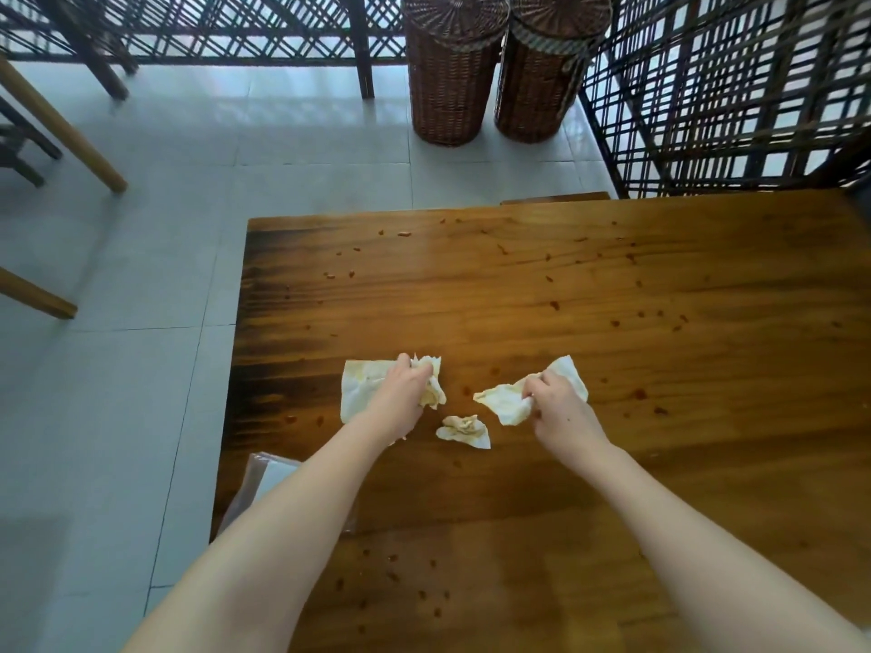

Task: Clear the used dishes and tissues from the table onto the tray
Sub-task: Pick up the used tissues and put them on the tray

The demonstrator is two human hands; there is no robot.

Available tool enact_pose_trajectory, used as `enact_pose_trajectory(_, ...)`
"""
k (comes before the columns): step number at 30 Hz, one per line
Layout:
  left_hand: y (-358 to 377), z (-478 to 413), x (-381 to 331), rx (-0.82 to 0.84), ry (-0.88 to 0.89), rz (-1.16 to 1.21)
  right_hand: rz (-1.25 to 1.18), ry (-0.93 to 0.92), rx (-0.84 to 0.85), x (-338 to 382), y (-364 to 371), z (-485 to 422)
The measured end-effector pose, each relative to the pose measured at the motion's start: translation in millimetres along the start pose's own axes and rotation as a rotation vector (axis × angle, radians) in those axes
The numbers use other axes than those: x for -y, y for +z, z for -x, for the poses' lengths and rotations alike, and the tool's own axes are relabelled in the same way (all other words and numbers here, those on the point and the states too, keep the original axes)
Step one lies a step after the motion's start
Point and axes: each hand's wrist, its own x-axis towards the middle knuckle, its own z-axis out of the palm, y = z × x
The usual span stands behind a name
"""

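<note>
Three stained white tissues lie on the wooden table [612, 285]. My left hand [400, 393] grips a crumpled tissue [360, 386] near the table's left side, its fingers curled round a bunched part. My right hand [558, 407] pinches a second tissue [506, 400] to the right of it. A third, smaller crumpled tissue [464, 431] lies loose between my two hands, nearer to me. No dishes and no tray show clearly.
Food crumbs and sauce spots are scattered across the tabletop. A clear plastic-wrapped white thing [266, 483] sits at the table's left edge under my left forearm. Two wicker baskets [495, 77] stand on the tiled floor beyond the table. Lattice screens stand behind and to the right.
</note>
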Motion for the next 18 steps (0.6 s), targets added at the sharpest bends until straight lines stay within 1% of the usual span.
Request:
enact_pose_trajectory(5,-14,13,10,-0.118,-0.011,0.022,-0.042,-0.094,0.031,27,23,-7)
enact_pose_trajectory(8,-20,22,17,-0.187,-0.053,0.029,-0.033,-0.125,0.047,41,39,-11)
enact_pose_trajectory(11,-24,32,24,-0.248,-0.103,0.031,-0.022,-0.183,0.100,48,53,-12)
enact_pose_trajectory(14,-25,42,32,-0.278,-0.133,0.050,0.023,-0.245,0.127,47,65,-10)
enact_pose_trajectory(18,-25,55,39,-0.284,-0.174,0.076,0.074,-0.258,0.109,49,66,-15)
